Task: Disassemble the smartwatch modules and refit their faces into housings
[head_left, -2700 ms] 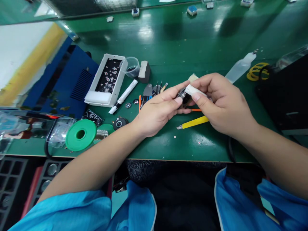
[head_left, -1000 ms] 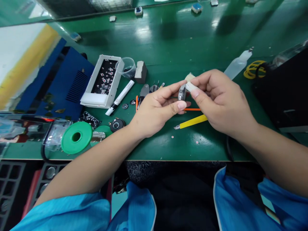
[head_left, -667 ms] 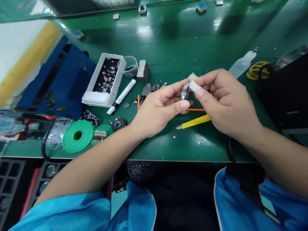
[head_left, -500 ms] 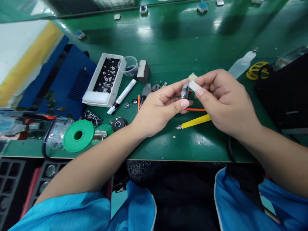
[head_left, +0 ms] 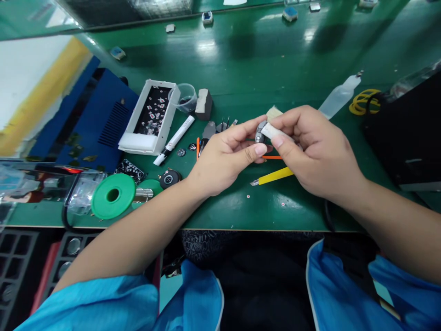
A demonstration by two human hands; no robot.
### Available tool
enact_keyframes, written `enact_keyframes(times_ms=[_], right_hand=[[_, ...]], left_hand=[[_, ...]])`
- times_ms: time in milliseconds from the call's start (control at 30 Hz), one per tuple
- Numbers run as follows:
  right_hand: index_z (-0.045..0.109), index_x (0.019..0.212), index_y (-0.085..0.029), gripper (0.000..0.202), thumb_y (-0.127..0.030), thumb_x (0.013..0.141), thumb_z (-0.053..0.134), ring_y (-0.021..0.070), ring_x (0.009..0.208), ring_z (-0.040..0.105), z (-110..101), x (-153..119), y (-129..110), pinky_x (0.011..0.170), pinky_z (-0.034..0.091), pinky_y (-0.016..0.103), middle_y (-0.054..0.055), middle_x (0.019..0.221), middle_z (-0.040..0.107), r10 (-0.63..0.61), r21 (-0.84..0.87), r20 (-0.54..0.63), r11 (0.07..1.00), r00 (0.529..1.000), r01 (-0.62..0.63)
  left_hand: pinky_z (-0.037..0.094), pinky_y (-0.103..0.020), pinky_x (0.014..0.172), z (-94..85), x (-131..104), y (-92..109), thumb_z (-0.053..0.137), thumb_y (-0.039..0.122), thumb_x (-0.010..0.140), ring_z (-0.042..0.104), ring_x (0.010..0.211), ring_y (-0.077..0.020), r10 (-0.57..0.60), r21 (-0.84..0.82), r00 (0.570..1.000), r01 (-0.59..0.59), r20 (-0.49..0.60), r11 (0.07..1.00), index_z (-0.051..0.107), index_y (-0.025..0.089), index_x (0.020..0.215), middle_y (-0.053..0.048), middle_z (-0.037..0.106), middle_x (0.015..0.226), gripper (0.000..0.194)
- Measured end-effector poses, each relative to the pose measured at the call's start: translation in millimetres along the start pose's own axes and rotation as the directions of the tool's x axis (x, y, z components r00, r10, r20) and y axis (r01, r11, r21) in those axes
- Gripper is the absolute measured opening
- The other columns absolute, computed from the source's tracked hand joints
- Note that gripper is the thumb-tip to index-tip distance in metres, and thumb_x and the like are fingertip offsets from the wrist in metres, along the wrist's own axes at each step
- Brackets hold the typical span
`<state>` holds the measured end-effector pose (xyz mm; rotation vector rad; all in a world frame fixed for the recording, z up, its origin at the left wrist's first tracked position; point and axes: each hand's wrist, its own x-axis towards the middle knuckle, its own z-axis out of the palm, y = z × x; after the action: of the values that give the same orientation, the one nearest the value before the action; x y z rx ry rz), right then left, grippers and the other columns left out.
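My left hand (head_left: 223, 158) pinches a small grey watch case (head_left: 259, 134) on its edge, a round button on its side towards me. My right hand (head_left: 317, 154) is closed on a folded off-white cloth (head_left: 270, 130) and presses it against the right side of the case. One corner of the cloth stands up behind my right fingers. Below the hands lies a yellow craft knife (head_left: 275, 175), its blade pointing left and its far end hidden under my right hand. An orange stick (head_left: 274, 157) shows between the hands.
Left of my hands are a white marker (head_left: 177, 138), a white tray (head_left: 124, 138) of small parts, a clear cup (head_left: 188, 106), a dark block (head_left: 204, 110) and a green spool (head_left: 128, 195). A squeeze bottle (head_left: 339, 99) and yellow coil (head_left: 354, 103) lie to the right.
The right hand and cloth have shifted slightly left and down, so the cloth covers more of the case's side. The left hand keeps its hold. The whole view has moved slightly.
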<state>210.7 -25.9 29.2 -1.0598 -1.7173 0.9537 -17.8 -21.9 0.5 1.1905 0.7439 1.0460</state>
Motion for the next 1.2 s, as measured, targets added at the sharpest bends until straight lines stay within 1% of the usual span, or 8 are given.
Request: enact_keyframes(times_ms=[67,200,300,500,633,733,867,1200], right_hand=[[0.080,0.117,-0.027,0.028,-0.055,0.118,0.082,0.0233,0.098,0.082,0,1,2,0.097,0.074,0.044,0.004,0.113,0.085,-0.007,-0.024,-0.001,1.000,1.000,0.007],[0.078,0.119,-0.028,0.041,-0.068,0.115,0.084,0.0256,0.105,0.084,-1,6,9,0.100,0.076,0.044,0.005,0.115,0.085,0.019,0.033,-0.043,0.999,0.999,-0.018],[0.078,0.119,-0.028,0.044,-0.071,0.114,0.084,0.0266,0.107,0.084,-2,9,11,0.103,0.076,0.046,0.006,0.114,0.084,0.020,0.040,-0.070,0.999,0.997,-0.018],[0.080,0.118,-0.027,0.047,-0.073,0.112,0.085,0.0267,0.106,0.082,-3,9,8,0.100,0.075,0.045,0.006,0.113,0.084,0.021,0.033,-0.085,0.999,0.996,-0.019],[0.079,0.118,-0.028,0.045,-0.072,0.112,0.086,0.0280,0.111,0.084,-1,8,6,0.099,0.076,0.045,0.008,0.118,0.085,0.039,0.078,-0.079,0.996,0.996,-0.033],[0.079,0.117,-0.028,0.043,-0.071,0.112,0.087,0.0275,0.109,0.084,0,8,5,0.095,0.077,0.044,0.008,0.116,0.085,0.051,0.099,-0.072,0.994,0.996,-0.044],[0.079,0.118,-0.028,0.044,-0.072,0.112,0.087,0.0268,0.109,0.084,0,7,4,0.097,0.079,0.043,0.007,0.115,0.084,0.057,0.100,-0.062,0.994,0.996,-0.051],[0.079,0.117,-0.028,0.039,-0.065,0.113,0.089,0.0249,0.108,0.084,1,6,4,0.097,0.080,0.042,0.006,0.115,0.084,0.069,0.121,-0.043,0.991,0.997,-0.063]], left_hand=[[0.075,-0.034,0.095,-2.5,1,-2,0.106,0.045,0.099,0.089,0.117,-0.0231,0.010,0.008,1.000,-0.010,0.019,1.000,0.091,0.033,0.150,-0.006,0.091,0.145,0.054],[0.074,-0.032,0.091,-3.9,4,-2,0.104,0.048,0.101,0.091,0.122,-0.0266,-0.001,0.002,0.996,0.001,0.085,1.000,0.089,0.033,0.153,-0.008,0.089,0.152,0.056],[0.074,-0.031,0.089,-3.3,5,1,0.102,0.050,0.102,0.091,0.124,-0.0276,-0.023,-0.024,0.993,0.026,0.114,0.999,0.088,0.032,0.154,-0.009,0.088,0.152,0.056],[0.071,-0.028,0.089,-2.3,2,10,0.099,0.047,0.103,0.090,0.126,-0.0274,-0.100,-0.103,0.993,0.106,0.057,0.989,0.090,0.027,0.145,-0.011,0.089,0.147,0.048],[0.067,-0.025,0.081,1.9,0,16,0.097,0.031,0.099,0.090,0.110,-0.0215,-0.188,-0.097,0.982,0.186,-0.011,0.978,0.088,0.020,0.140,-0.013,0.091,0.138,0.044],[0.062,-0.023,0.075,4.9,1,19,0.095,0.023,0.094,0.087,0.099,-0.0182,-0.210,-0.066,0.977,0.207,-0.044,0.976,0.088,0.016,0.136,-0.013,0.092,0.129,0.043],[0.059,-0.022,0.070,6.4,1,20,0.093,0.023,0.092,0.085,0.093,-0.0175,-0.228,-0.049,0.973,0.226,-0.029,0.973,0.088,0.014,0.127,-0.013,0.093,0.122,0.036],[0.057,-0.023,0.069,6.9,1,20,0.089,0.023,0.092,0.085,0.093,-0.0183,-0.227,-0.040,0.973,0.226,-0.030,0.973,0.088,0.015,0.123,-0.013,0.093,0.120,0.032]])
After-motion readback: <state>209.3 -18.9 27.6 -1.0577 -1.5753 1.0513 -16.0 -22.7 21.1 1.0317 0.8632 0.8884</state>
